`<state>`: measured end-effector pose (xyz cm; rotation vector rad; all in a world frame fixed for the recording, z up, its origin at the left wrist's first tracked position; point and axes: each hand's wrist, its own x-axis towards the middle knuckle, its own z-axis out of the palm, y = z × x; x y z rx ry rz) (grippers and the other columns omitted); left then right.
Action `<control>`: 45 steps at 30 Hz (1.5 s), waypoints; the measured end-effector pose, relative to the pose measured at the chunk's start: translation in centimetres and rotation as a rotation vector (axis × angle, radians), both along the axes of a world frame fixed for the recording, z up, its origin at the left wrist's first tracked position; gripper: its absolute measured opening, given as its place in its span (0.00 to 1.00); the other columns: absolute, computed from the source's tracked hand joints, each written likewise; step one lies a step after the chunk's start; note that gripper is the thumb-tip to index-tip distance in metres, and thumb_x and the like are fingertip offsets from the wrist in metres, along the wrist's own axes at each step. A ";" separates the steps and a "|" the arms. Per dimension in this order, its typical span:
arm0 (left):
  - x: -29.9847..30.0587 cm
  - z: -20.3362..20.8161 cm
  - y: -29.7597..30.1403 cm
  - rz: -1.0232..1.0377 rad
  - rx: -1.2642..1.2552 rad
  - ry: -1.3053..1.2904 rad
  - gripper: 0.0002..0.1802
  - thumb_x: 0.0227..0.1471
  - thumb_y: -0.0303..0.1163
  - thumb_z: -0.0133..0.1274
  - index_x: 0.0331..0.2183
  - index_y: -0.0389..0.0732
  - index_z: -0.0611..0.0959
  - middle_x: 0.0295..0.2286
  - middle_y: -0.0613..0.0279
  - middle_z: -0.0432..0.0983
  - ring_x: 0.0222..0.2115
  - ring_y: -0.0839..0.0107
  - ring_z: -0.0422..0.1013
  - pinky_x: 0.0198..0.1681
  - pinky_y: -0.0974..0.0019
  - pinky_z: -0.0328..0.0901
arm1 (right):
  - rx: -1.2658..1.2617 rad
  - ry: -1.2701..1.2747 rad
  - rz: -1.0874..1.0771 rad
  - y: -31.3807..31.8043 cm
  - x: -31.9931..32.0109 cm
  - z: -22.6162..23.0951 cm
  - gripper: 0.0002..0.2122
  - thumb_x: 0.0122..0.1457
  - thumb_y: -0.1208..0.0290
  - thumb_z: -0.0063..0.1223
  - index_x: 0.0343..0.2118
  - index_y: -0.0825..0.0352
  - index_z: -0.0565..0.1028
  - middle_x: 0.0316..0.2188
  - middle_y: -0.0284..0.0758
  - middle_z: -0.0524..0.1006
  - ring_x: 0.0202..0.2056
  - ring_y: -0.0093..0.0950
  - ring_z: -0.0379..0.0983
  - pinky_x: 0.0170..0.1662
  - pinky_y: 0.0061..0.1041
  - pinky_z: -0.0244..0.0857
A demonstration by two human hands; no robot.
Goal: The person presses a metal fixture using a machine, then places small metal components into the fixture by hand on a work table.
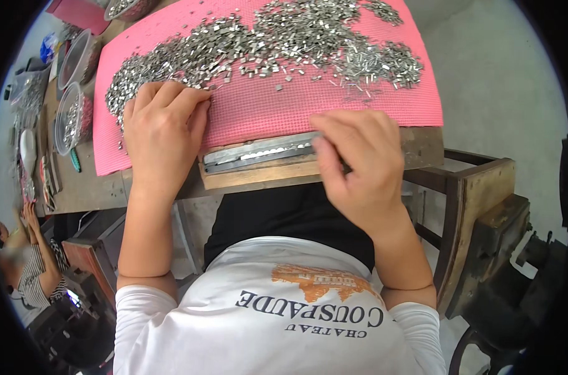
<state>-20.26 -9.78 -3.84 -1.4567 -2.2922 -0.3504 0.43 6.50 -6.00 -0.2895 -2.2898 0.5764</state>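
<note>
A long narrow metal rail [259, 152] lies along a wooden block at the table's near edge, with a row of small shiny pieces in its groove. My right hand [362, 159] is curled over the rail's right end, thumb and forefinger close together; what is between them is hidden. On the pink textured mat [265, 112], my left hand [162, 128] rests beside the near left part of a wide heap of small silver metal pieces [234, 50]. Its thumb and forefinger meet in a pinch, and anything in it is too small to make out.
Clear plastic tubs [71, 122] holding metal pieces stand left of the mat, near hand tools [49, 178]. A wooden-topped stand with a dark machine [490, 250] is at the right. Another person [37, 269] sits at the far left.
</note>
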 end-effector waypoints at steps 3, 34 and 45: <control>0.2 0.5 0.7 0.000 -0.040 0.004 0.05 0.49 0.31 0.65 0.31 0.47 0.85 0.31 0.68 0.80 0.40 0.63 0.75 0.43 0.57 0.64 | 0.041 -0.015 -0.114 2.8 1.5 -0.5 0.11 0.52 0.78 0.65 0.40 0.63 0.82 0.36 0.32 0.81 0.38 0.34 0.75 0.45 0.34 0.64; 0.7 1.7 1.6 -0.078 -0.087 -0.034 0.04 0.46 0.31 0.67 0.29 0.50 0.90 0.29 0.72 0.79 0.41 0.64 0.73 0.45 0.57 0.63 | 0.503 -0.317 0.235 10.2 -3.4 3.3 0.04 0.52 0.75 0.58 0.28 0.65 0.83 0.47 0.31 0.80 0.56 0.34 0.71 0.59 0.38 0.62; 3.0 1.8 1.7 -0.262 0.099 -0.556 0.03 0.54 0.26 0.58 0.33 0.39 0.82 0.29 0.57 0.78 0.34 0.54 0.72 0.40 0.56 0.64 | -0.058 -0.147 0.316 5.9 -1.7 1.2 0.01 0.63 0.74 0.53 0.35 0.60 0.73 0.36 0.29 0.76 0.45 0.32 0.71 0.53 0.35 0.51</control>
